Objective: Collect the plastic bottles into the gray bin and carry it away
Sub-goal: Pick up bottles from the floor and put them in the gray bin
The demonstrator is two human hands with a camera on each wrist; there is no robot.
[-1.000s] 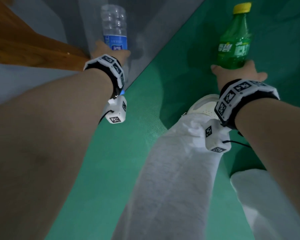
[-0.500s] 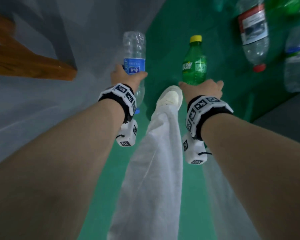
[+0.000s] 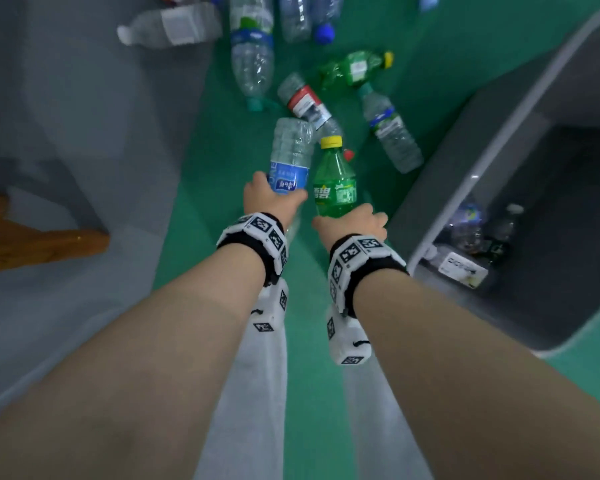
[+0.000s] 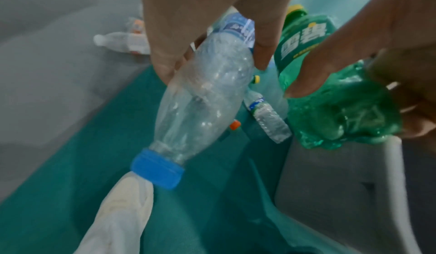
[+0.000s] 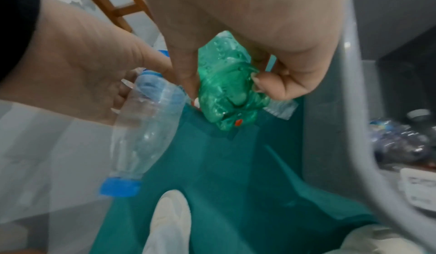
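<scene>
Two bottles are being held side by side over the green floor [image 3: 222,140]. The left hand [image 3: 269,199] is curling its fingers [image 4: 162,60] round a clear bottle [image 3: 290,157] with a blue label, its blue cap [image 4: 156,171] pointing down toward a white shoe [image 5: 171,219]. The right hand [image 3: 352,225] is gripping the base of a green bottle [image 3: 335,187], its yellow cap pointing away. The gray bin [image 3: 499,140] is sitting just right of the hands, with a few bottles lying inside. More loose bottles [image 3: 253,60] are lying scattered on the floor at the far side. A wooden frame [image 3: 45,242] is showing at the left.
</scene>
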